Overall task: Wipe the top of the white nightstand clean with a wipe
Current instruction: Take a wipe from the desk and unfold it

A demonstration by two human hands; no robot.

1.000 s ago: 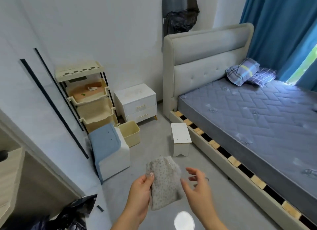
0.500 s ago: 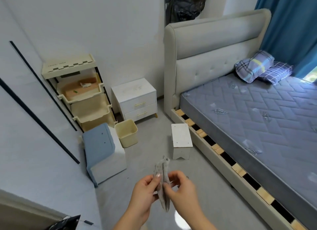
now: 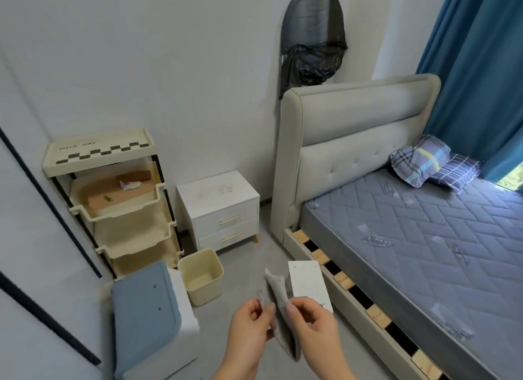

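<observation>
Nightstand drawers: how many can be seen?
2. Both are in the front of the nightstand: the upper drawer and the lower drawer right under it, each with a gold handle. None seems hidden.

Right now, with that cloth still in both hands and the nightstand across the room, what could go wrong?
The small white stool and the cream bin stand on the floor between the person and the white nightstand, so a step forward might catch one. The wipe is pinched folded between the left hand and the right hand, so it may meet the marked top with only a narrow strip.
</observation>
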